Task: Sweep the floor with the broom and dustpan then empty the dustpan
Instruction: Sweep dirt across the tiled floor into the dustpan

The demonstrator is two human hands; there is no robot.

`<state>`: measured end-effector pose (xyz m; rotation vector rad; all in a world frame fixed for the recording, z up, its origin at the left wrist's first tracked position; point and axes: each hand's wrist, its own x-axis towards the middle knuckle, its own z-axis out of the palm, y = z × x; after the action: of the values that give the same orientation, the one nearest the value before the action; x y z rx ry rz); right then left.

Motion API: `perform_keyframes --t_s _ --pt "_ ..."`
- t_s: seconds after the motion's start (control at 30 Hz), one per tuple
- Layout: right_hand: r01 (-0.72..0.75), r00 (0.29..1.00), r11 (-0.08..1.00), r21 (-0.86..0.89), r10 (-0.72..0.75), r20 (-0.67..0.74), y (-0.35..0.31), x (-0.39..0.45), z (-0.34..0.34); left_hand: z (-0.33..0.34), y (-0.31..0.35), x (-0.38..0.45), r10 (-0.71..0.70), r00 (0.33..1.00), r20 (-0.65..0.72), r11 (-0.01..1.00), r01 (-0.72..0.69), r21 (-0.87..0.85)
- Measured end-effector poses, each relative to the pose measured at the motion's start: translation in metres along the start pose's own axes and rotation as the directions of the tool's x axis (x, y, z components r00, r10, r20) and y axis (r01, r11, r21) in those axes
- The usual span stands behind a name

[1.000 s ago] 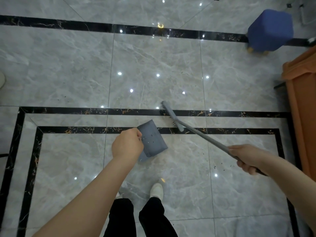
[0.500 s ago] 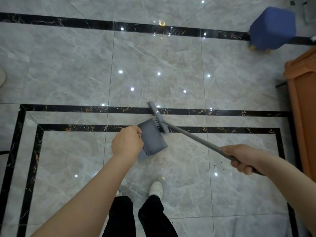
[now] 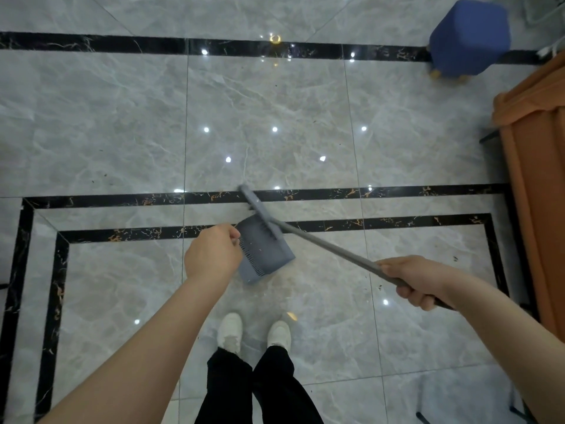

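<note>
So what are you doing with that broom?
A person is sweeping a shiny tiled floor. The right hand grips the broom by its long handle, and the left hand holds a grey dustpan tilted toward the brush. The brush head sits at the dustpan's mouth, pushing crumbs in, and a few specks already lie inside. Some dark bits are still scattered on the floor nearby. The dustpan has not been emptied yet. A blue stool stands farther off.
</note>
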<state>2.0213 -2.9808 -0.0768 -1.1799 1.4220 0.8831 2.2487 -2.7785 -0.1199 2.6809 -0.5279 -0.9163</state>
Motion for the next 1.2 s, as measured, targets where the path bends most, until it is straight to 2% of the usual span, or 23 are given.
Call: perform_keyframes --t_s 0.1,0.17,0.3,0.4,0.5,0.67,0.8,0.93,1.07,1.2 --pt "0.065 0.988 0.998 -0.014 -0.066 -0.138 -0.005 0.007 0.008 0.000 0.000 0.000 0.003 1.000 0.009 1.000 -0.002 -0.010" --pt "0.052 0.985 0.998 -0.044 -0.059 -0.160 -0.009 0.019 0.021 0.000 -0.001 0.000 0.000 1.000 0.014 1.000 0.000 -0.012" --pt "-0.082 0.997 0.996 -0.028 0.082 -0.004 -0.007 0.035 0.050 -0.001 -0.001 0.002 -0.002 1.000 0.028 1.000 0.003 -0.025" --pt "-0.124 0.984 0.989 0.078 0.113 0.136 0.005 0.029 0.046 -0.001 -0.002 0.002 -0.006 0.999 0.049 0.999 0.008 -0.046" --pt "-0.137 0.983 0.977 0.165 0.113 0.144 0.029 0.017 0.031 -0.002 -0.001 0.001 -0.007 0.998 0.068 0.997 0.012 -0.070" --pt "-0.127 0.991 0.916 0.380 0.128 0.024 0.084 0.005 0.032 -0.002 0.005 -0.009 -0.019 0.993 0.117 0.995 0.030 -0.095" --pt "-0.104 0.971 0.841 0.531 0.201 -0.128 0.134 -0.002 0.030 0.005 0.024 -0.021 0.040 0.986 0.165 0.997 -0.028 -0.073" --pt "-0.036 0.932 0.792 0.610 0.247 -0.266 0.193 -0.008 0.019 0.025 0.057 -0.036 0.156 0.960 0.233 0.988 -0.153 -0.034" --pt "-0.011 0.895 0.705 0.709 0.323 -0.308 0.253 -0.007 0.009 0.049 0.093 -0.055 0.265 0.922 0.281 0.957 -0.286 0.039" --pt "0.008 0.847 0.665 0.747 0.393 -0.359 0.309 -0.003 0.002 0.078 0.133 -0.075 0.361 0.871 0.334 0.905 -0.413 0.099"
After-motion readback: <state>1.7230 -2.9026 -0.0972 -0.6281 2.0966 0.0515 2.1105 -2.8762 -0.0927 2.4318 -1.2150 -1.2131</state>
